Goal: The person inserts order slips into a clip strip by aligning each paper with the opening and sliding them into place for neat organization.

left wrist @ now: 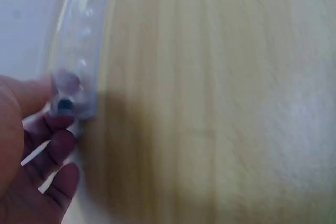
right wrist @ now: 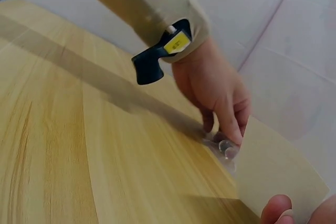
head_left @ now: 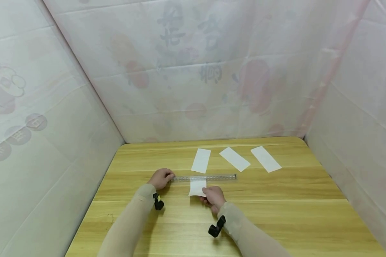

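Two hands are working: left hand point(head_left: 161, 178) is pinning the ruler point(head_left: 203, 177); right hand point(head_left: 213, 198) is pinching the slip point(head_left: 197, 188). Tearing upward against the ruler's edge seems next.

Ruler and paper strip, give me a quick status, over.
Left hand pinches the clear ruler at its left end. Right hand holds the paper strip under it. Three more strips lie beyond, apart.

Faint mirrored characters show through the translucent back curtain point(head_left: 193, 64) at twelve o'clock, and round stamped characters sit on the left curtain point(head_left: 19, 135) at nine o'clock; none is readable. The yellow tag point(right wrist: 177, 42) on the wrist mount is illegible.
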Available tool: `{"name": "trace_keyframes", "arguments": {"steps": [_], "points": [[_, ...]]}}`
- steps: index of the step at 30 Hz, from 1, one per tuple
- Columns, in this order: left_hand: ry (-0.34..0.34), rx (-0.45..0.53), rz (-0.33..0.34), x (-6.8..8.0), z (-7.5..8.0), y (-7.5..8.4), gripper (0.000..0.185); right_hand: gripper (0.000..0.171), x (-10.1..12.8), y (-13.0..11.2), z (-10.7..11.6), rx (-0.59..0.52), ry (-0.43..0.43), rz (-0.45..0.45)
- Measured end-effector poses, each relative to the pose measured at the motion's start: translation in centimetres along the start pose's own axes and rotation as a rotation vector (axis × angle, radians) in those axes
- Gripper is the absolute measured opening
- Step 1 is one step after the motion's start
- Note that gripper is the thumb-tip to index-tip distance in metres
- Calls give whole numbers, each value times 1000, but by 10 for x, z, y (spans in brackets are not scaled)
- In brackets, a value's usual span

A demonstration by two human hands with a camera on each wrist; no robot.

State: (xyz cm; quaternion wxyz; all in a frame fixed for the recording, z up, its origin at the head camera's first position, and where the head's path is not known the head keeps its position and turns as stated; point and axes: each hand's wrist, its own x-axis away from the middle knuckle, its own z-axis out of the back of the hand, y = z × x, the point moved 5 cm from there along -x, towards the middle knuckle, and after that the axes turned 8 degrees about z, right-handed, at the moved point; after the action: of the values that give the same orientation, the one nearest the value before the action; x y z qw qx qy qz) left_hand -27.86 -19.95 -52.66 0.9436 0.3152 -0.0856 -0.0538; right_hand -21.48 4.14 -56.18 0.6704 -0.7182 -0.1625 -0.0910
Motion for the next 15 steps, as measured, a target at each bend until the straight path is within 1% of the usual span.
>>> {"name": "trace_keyframes", "arguments": {"steps": [4,7,9,12,15], "points": [[0,-78,-28,-3,-5,21,13,28,0,0,1,-3,3,3],[14,-119,-89,-3,-12,41,15,28,0,0,1,-17,6,-1],[40,-153,-127,-2,-17,52,17,29,-1,-1,1,-20,3,1],[86,-197,-143,-1,-24,61,18,32,0,-2,0,-12,-10,13],[130,-211,-128,-1,-30,60,17,32,0,-4,1,31,-7,35]]}}
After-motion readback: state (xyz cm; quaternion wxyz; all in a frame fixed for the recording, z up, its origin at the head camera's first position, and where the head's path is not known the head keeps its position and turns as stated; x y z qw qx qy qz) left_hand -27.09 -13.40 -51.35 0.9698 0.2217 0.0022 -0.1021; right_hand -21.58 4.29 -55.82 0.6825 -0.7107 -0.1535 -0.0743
